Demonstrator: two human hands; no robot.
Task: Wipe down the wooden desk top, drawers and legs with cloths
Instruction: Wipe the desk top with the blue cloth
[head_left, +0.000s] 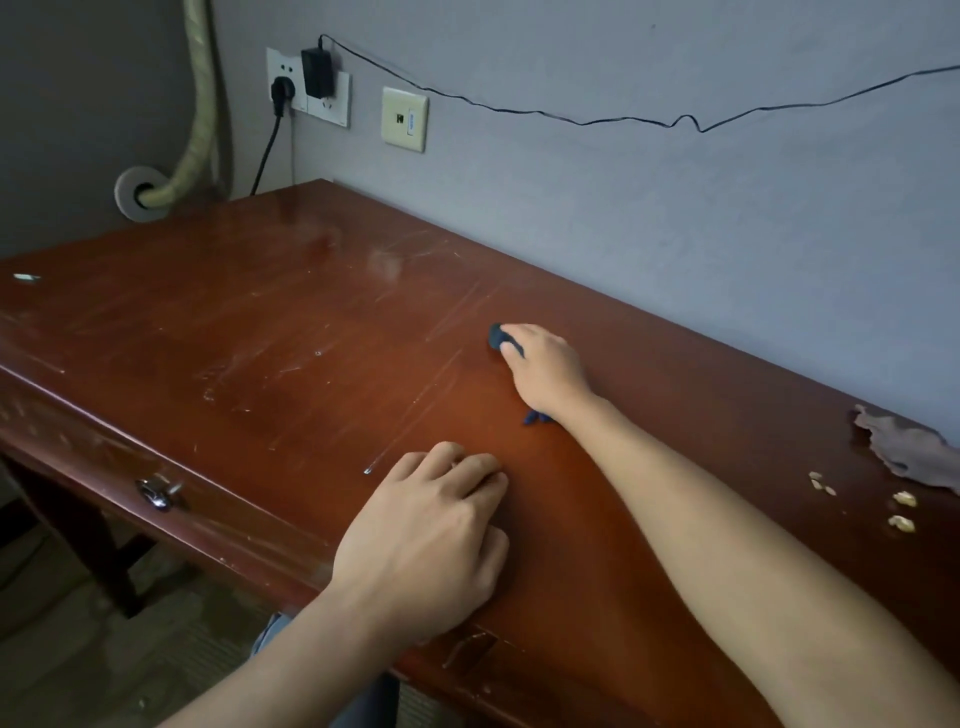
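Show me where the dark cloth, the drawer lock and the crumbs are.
dark cloth (498, 336), head view, bunched end beyond the fingers.
drawer lock (157, 491), head view, metal face.
crumbs (904, 500), head view, one pale piece.

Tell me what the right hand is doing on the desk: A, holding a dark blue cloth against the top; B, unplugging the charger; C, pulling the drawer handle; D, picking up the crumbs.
A: the right hand grips a dark blue cloth on the desk top, with a bit of cloth showing past the fingers and more by the wrist.
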